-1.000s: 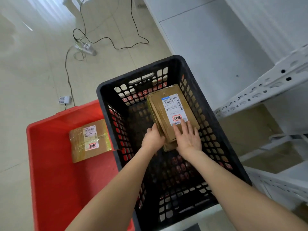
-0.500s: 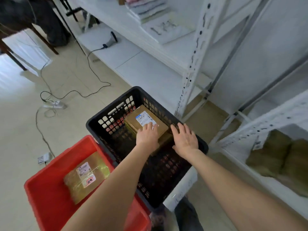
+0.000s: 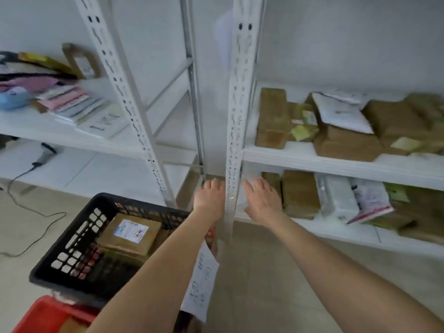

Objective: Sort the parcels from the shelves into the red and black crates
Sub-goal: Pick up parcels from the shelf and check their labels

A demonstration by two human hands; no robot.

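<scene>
Your left hand (image 3: 210, 195) and right hand (image 3: 263, 200), spread and empty, reach toward the lower shelf's (image 3: 336, 233) left end; next, likely grip the brown parcel (image 3: 299, 191).

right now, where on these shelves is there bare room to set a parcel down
Free: the left unit's lower shelf, bare from the scanner to the slanted post, and the right end of the upper shelf, past the flat mailers. Crowded: both right-hand shelves, packed with brown parcels.
</scene>
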